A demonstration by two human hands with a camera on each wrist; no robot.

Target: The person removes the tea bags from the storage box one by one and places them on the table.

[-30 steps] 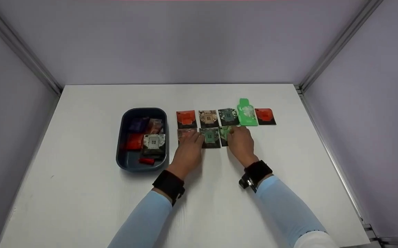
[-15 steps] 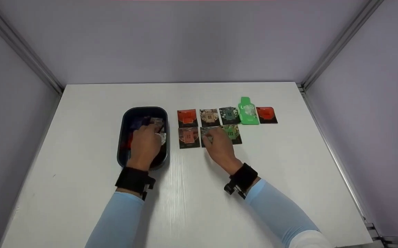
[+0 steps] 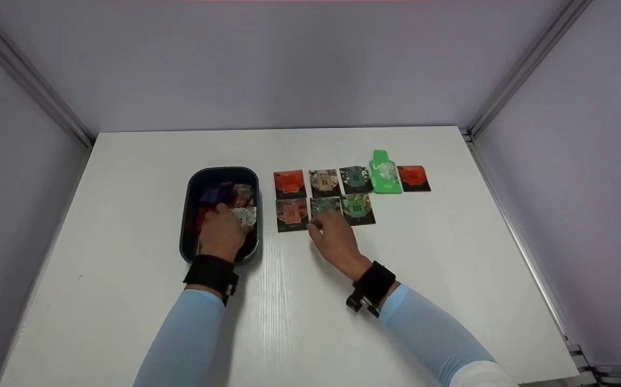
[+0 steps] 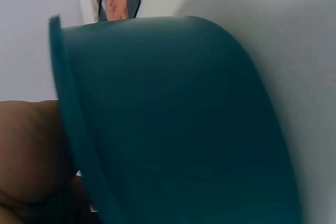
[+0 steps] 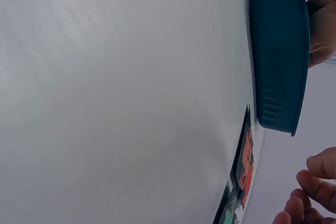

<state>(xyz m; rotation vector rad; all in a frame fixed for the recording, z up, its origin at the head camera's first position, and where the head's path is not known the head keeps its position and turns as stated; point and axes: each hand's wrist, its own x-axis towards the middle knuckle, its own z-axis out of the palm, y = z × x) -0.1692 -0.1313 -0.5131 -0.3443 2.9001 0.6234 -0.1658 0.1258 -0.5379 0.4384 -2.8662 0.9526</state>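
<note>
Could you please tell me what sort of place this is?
Probably a recording booth: grey panels with metal framing stand around a white table, and both wrists wear black straps.

I see a light blue left sleeve (image 3: 182,336) and right sleeve (image 3: 431,325), the right one with white cloth (image 3: 483,374) at five o'clock. The left wristband (image 3: 209,273) and right wristband (image 3: 376,280) are wide and black, with small dark boxes (image 3: 354,302) at four and eight o'clock. The left hand (image 3: 222,234) and right hand (image 3: 338,242) are bare.
</note>
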